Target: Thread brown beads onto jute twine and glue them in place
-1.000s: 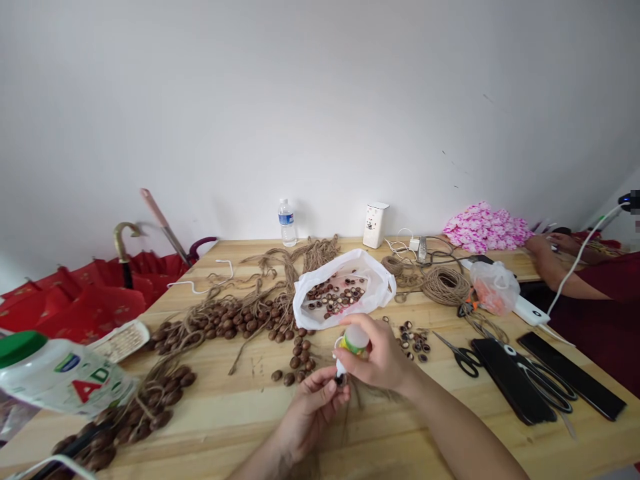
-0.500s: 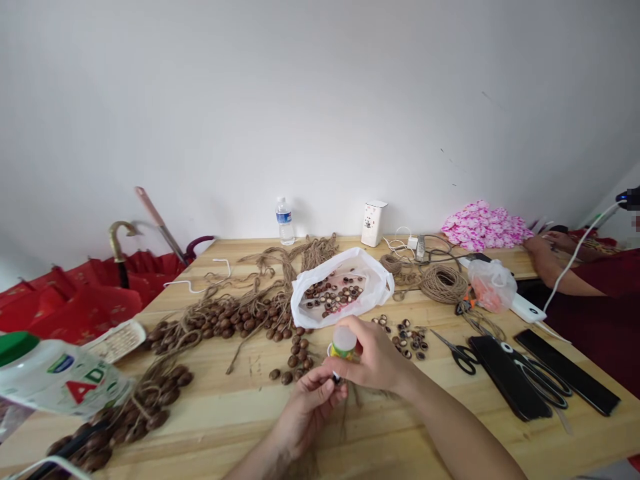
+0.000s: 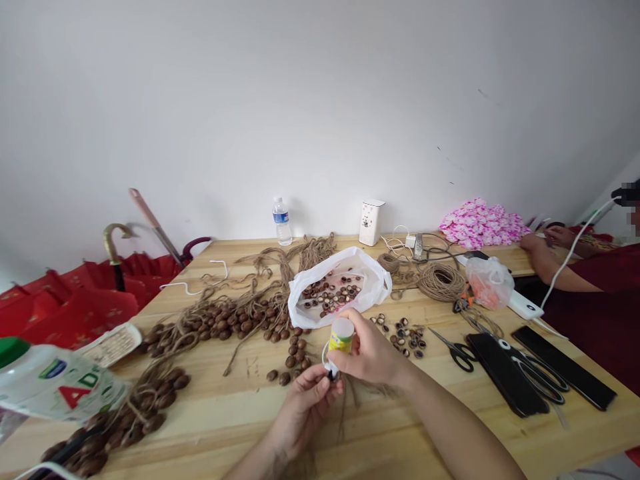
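My right hand (image 3: 373,350) is closed around a small glue bottle (image 3: 341,335) with a yellow label, its flat base up and its nozzle end down. Just below the nozzle, my left hand (image 3: 307,405) pinches a small dark nutshell piece (image 3: 332,375). Nozzle and shell look to be touching, though fingers partly cover them. Beside my hands lie loose round brown nuts (image 3: 299,352) and, to the right, several open shell halves (image 3: 409,339). Behind them a white plastic bag (image 3: 299,310) lies open with more shell halves inside. Thin twine strands (image 3: 343,417) lie below my hands.
Nuts strung on twine (image 3: 220,323) spread across the left side, near a large white bottle (image 3: 55,383). To the right are scissors (image 3: 460,353), a black phone (image 3: 505,373) and a twine coil (image 3: 441,282). Another person's arm (image 3: 555,263) rests at the far right.
The glue bottle has tilted slightly, and its white nozzle now shows at the nutshell. Both hands keep their grip. The whole view has shifted a little.
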A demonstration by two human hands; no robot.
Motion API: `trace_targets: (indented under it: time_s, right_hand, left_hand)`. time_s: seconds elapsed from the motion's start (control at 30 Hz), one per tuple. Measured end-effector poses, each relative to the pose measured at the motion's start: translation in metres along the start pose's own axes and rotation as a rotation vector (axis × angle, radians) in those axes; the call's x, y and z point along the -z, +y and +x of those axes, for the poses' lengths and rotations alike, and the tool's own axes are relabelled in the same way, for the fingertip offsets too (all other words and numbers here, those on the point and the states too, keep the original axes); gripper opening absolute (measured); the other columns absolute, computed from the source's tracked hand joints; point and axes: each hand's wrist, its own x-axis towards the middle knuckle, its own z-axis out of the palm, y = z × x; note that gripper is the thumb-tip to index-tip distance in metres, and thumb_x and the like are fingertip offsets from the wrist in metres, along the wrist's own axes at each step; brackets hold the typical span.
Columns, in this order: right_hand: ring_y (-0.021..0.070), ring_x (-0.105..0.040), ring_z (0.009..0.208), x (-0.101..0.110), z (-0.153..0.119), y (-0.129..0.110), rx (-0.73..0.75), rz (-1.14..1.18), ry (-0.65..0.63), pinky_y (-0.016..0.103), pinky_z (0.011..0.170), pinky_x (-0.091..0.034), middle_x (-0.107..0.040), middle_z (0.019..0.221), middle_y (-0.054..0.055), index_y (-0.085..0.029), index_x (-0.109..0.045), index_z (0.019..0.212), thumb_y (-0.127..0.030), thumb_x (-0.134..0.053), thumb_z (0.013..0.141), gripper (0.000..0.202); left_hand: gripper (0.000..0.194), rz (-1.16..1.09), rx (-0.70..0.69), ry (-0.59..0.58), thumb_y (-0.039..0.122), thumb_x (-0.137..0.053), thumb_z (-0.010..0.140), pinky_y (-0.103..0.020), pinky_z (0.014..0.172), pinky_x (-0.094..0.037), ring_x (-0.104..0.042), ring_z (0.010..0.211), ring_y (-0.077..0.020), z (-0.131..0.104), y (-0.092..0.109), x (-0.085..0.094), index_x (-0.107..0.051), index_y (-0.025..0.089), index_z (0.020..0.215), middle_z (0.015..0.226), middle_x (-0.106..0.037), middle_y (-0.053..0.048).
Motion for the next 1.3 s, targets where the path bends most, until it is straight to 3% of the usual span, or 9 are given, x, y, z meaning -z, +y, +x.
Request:
trace_targets:
  time_s: [0.17,0.33,0.5,1.3]
  right_hand:
    - [0.0094,-0.042,0.057,-0.004,0.004,0.004,-0.018,0.005,0.101,0.020,0.051,-0.032,-0.048,0.065,-0.005,-0.019,-0.048,0.075,-0.034,-0.068,0.070,0.026]
    - [0.0116,-0.050,0.063,-0.005,0.005,0.010,-0.060,0.283,0.260,0.022,0.057,-0.040,-0.052,0.074,-0.003,-0.020,-0.049,0.093,-0.034,-0.066,0.074,0.029]
    - [0.0115,-0.050,0.064,-0.005,0.007,0.012,-0.082,0.412,0.413,0.022,0.058,-0.042,-0.053,0.074,-0.003,-0.020,-0.048,0.090,-0.035,-0.067,0.074,0.029]
    - [0.0119,-0.051,0.062,-0.018,0.011,0.030,-0.074,0.407,0.356,0.023,0.056,-0.042,-0.053,0.075,-0.001,-0.022,-0.047,0.094,-0.038,-0.063,0.079,0.028]
  left_hand:
    - [0.023,0.000,-0.003,0.012,0.015,-0.080,0.059,-0.024,0.073,-0.051,-0.068,0.070,-0.0146,-0.001,0.001,0.001,-0.072,0.017,0.081,0.077,-0.074,-0.003]
    - [0.026,0.019,0.015,0.017,0.016,-0.080,0.060,-0.024,0.072,-0.051,-0.067,0.070,-0.0139,-0.003,0.000,0.000,-0.072,0.015,0.085,0.078,-0.074,-0.005]
    - [0.024,0.013,0.009,0.012,0.015,-0.080,0.059,-0.025,0.071,-0.051,-0.067,0.070,-0.0146,-0.002,-0.001,-0.002,-0.072,0.015,0.082,0.080,-0.074,-0.005]
    - [0.023,0.027,0.028,-0.047,0.015,-0.078,0.062,-0.025,0.069,-0.052,-0.066,0.069,-0.0136,-0.005,0.002,-0.006,-0.072,0.013,0.084,0.082,-0.073,-0.007]
